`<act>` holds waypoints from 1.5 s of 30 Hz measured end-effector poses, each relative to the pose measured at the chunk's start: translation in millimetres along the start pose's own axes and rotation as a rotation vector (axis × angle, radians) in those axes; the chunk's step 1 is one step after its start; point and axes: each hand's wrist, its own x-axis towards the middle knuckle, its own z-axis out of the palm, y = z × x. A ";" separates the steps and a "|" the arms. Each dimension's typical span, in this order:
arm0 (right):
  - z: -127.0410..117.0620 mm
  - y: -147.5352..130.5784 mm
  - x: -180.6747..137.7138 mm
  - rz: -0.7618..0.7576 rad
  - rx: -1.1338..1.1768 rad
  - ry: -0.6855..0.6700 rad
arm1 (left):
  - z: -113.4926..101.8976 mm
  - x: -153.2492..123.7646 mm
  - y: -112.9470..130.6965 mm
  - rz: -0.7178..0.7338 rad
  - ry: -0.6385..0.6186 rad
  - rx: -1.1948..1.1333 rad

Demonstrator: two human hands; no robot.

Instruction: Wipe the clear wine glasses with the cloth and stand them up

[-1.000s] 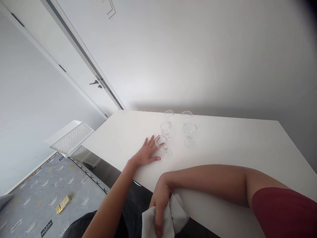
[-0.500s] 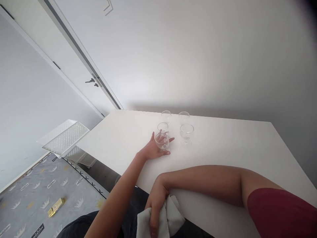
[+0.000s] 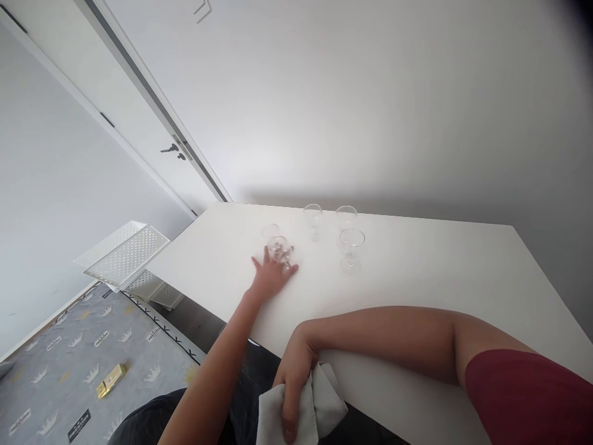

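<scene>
My left hand (image 3: 270, 275) reaches over the white table (image 3: 430, 272) with its fingers spread, against a clear stemmed glass (image 3: 278, 243). Its fingertips are around the lower part of this glass; the exact contact is blurred. Just behind it shows the faint rim of another clear glass (image 3: 270, 231). To the right stand three more stemmed glasses: one at the back (image 3: 313, 215), one at the back right (image 3: 346, 216) and a nearer one (image 3: 352, 242). Down at the table's near edge, my right hand (image 3: 296, 368) is closed on a pale grey cloth (image 3: 303, 411).
A white wall (image 3: 370, 111) rises behind the table, and a door with a dark handle (image 3: 170, 148) is at the left. White perforated trays (image 3: 127, 256) sit beyond the table's left end. Below lies a grey patterned mat (image 3: 134, 346) with a gold-coloured packet (image 3: 112, 380) on it.
My left hand has shifted left across the table, and the two glasses by it now stand further left, apart from the other three. My right hand keeps the cloth in place.
</scene>
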 end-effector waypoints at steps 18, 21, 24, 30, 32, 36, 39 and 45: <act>-1.5 3.9 1.4 -0.013 0.011 -0.013 | -3.9 17.9 -63.3 -0.617 0.164 0.020; -1.9 3.4 2.2 -0.017 0.012 -0.014 | -1.4 3.5 -57.6 -0.592 0.211 0.002; -3.4 3.1 3.8 -0.019 0.012 -0.027 | 7.0 -26.1 -48.5 -0.559 0.258 -0.010; -4.7 0.8 5.3 -0.003 0.027 -0.039 | 22.5 -77.2 -15.1 -0.217 0.389 -0.127; -5.2 0.4 5.6 0.001 0.037 -0.029 | 25.6 -74.9 3.2 -0.010 0.305 -0.108; -8.9 1.8 8.0 0.032 0.042 0.013 | 29.4 -47.9 40.4 0.236 0.121 -0.085; -11.1 3.1 8.5 0.040 0.067 0.040 | 28.3 -23.5 57.6 0.274 0.064 -0.121; -6.0 1.0 3.2 -0.005 0.145 -0.018 | 25.1 9.9 71.3 0.249 0.026 -0.133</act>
